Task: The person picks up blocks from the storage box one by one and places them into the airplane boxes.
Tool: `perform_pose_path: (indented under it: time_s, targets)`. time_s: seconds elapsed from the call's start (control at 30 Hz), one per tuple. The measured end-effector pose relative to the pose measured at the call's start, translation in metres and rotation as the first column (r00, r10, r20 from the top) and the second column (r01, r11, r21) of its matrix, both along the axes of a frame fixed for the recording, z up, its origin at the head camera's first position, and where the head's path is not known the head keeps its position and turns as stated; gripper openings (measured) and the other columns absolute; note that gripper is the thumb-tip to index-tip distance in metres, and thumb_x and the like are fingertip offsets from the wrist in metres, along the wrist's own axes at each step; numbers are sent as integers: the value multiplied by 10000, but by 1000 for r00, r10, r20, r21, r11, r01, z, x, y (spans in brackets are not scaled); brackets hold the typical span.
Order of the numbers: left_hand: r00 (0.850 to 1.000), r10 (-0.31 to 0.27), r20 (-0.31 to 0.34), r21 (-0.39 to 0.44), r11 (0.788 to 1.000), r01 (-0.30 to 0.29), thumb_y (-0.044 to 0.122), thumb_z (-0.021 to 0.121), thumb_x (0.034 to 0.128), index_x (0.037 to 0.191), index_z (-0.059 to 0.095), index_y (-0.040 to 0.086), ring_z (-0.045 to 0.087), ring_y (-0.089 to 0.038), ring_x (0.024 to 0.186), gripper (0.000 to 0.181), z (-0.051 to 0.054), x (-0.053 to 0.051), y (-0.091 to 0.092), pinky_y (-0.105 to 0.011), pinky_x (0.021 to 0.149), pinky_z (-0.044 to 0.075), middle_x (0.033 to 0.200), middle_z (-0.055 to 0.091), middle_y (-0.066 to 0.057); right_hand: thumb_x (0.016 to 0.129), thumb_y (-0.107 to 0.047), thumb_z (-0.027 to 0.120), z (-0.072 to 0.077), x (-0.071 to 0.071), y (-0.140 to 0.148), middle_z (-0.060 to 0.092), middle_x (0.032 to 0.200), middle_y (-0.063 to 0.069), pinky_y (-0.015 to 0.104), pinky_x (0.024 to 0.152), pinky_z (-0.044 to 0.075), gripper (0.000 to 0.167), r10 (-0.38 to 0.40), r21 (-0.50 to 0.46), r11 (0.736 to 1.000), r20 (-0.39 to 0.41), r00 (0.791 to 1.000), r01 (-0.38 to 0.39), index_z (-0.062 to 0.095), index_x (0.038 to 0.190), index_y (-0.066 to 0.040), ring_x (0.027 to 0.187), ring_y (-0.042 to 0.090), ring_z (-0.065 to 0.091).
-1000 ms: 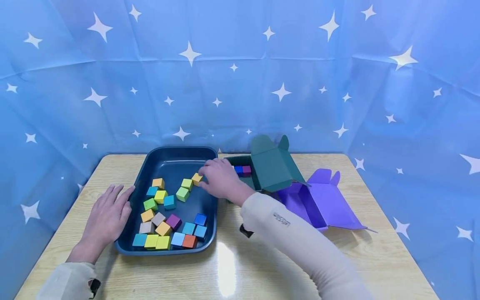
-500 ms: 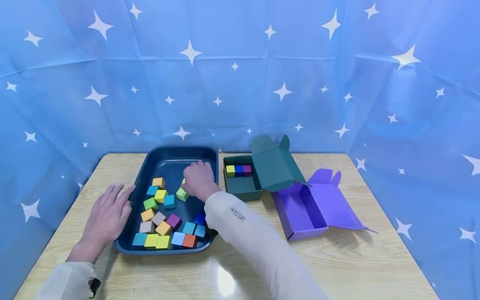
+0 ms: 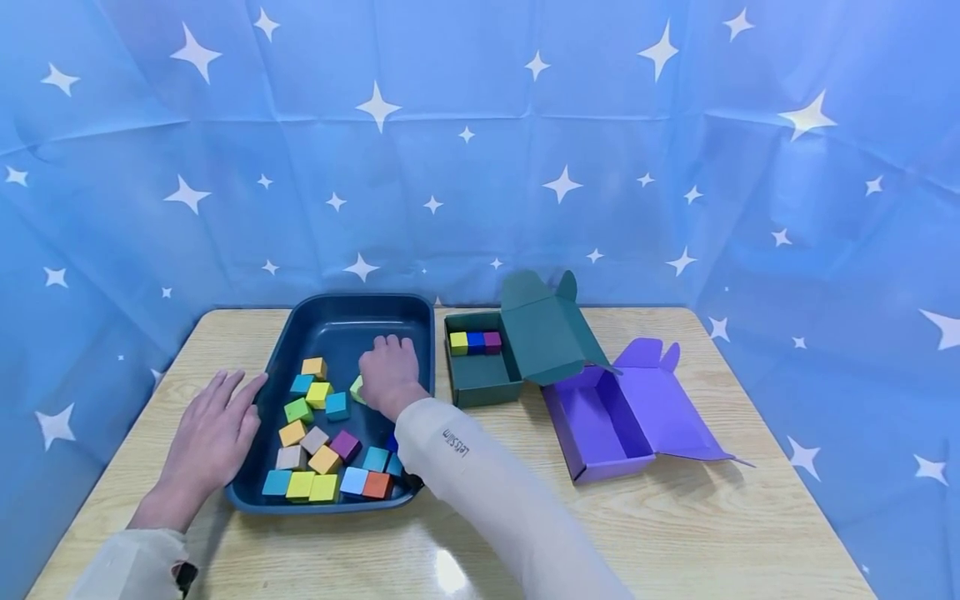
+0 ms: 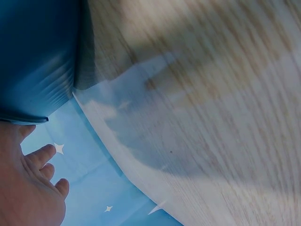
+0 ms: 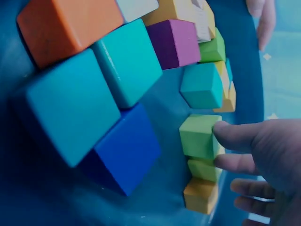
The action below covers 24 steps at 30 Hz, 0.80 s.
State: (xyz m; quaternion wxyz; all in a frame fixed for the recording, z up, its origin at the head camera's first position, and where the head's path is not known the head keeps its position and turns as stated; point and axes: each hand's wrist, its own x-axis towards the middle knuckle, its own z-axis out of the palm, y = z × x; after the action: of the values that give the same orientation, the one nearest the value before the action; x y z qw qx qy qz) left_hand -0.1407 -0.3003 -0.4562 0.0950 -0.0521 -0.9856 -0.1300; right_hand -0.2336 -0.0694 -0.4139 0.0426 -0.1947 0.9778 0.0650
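A dark blue tray (image 3: 337,321) holds several coloured wooden cubes. My right hand (image 3: 390,377) is over its right part, palm down. In the right wrist view, the thumb and forefinger of that hand (image 5: 277,160) are at the side of a light green cube (image 5: 198,136), held apart and fairly straight. A yellow-green cube (image 5: 203,169) and an orange-yellow cube (image 5: 200,195) lie in line beside it; my right hand hides both in the head view. My left hand (image 3: 213,429) rests at the tray's left rim, fingers extended.
Right of the tray stands a lidded green box (image 3: 483,392), opened, with a yellow, a blue and a purple cube along its back. An opened purple box (image 3: 611,467) sits nearer on the wooden table (image 3: 712,533). A starry blue cloth (image 3: 480,167) hangs behind.
My right hand has moved left from the tray's right rim by the green box, then slightly nearer, down to the light green cube. My left hand has stayed in place.
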Motion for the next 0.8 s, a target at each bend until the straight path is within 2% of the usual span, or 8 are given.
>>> perform_pose_path:
  time_s: [0.23,0.43,0.63,0.8]
  targets:
    - [1000,1,3,5,1000,-1,259,311,1043,1508,324,103,105,-457,1481,491,-1,2,-1,-680,1158,129,1525,292,-290,863,-611,612,-7,1,-3,590,1215,-50,339,1014,423,389,10,15,1000,17,1000,-11,715,1101,-321,1100,154,469]
    - [1000,-1,3,9,1000,1,256,317,1041,1509,324,106,110,-460,1479,491,-1,2,-2,-674,1167,112,1527,291,-289,873,-584,619,-7,1,-4,583,1259,-48,344,1041,415,363,24,15,1000,14,1000,-24,721,1092,-314,1133,157,469]
    - [1000,-8,5,5,1000,8,255,322,1040,1509,326,104,111,-458,1479,493,-1,1,-2,-668,1175,97,1529,288,-287,873,-553,634,6,0,5,599,1191,-49,358,1026,416,309,63,-14,998,28,998,-62,732,991,-285,1101,163,471]
    - [1000,-26,-10,-10,1000,26,248,338,1036,1488,362,92,146,-462,1467,479,1,-1,-3,-674,1159,138,1515,313,-286,878,-534,633,21,-4,24,597,1233,-42,373,1082,397,326,111,-13,994,30,993,-111,723,1026,-258,1144,168,476]
